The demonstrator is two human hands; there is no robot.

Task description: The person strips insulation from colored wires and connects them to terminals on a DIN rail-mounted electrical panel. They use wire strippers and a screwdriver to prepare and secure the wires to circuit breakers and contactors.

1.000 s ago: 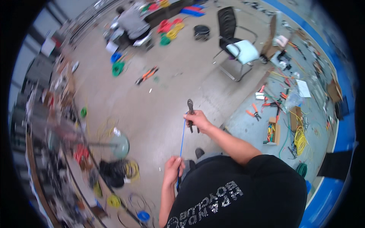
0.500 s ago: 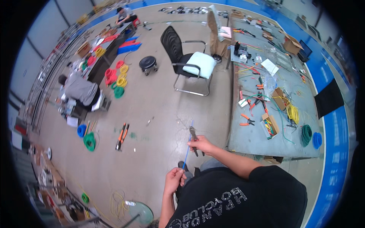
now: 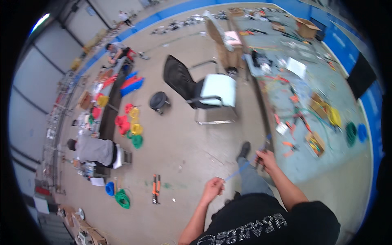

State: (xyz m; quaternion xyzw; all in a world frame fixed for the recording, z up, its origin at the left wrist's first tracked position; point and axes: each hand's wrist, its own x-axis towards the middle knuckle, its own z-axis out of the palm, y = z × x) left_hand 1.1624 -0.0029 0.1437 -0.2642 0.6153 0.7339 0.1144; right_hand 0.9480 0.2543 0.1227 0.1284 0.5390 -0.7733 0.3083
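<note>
My left hand point(image 3: 213, 188) is closed, pinching one end of a thin blue wire point(image 3: 243, 167). From there the wire runs up and to the right, across my leg, to my right hand point(image 3: 266, 160). That hand is wrapped round dark-handled pliers point(image 3: 267, 144), their head pointing away from me by the table's near left corner. The wire passes beside the pliers and its far end shows past their head. Blur hides whether the jaws touch the wire.
On the right stands a long grey-green table point(image 3: 326, 163) with orange-handled tools, a small open box point(image 3: 315, 143) and wire coils. Ahead are a black chair point(image 3: 212, 90) and a round stool point(image 3: 159, 101). An orange-handled cutter point(image 3: 156, 188) lies on the floor. People sit at left.
My view has turned and I have stepped closer to the table. Both hands have shifted right in the picture, farther apart, still holding the wire and pliers.
</note>
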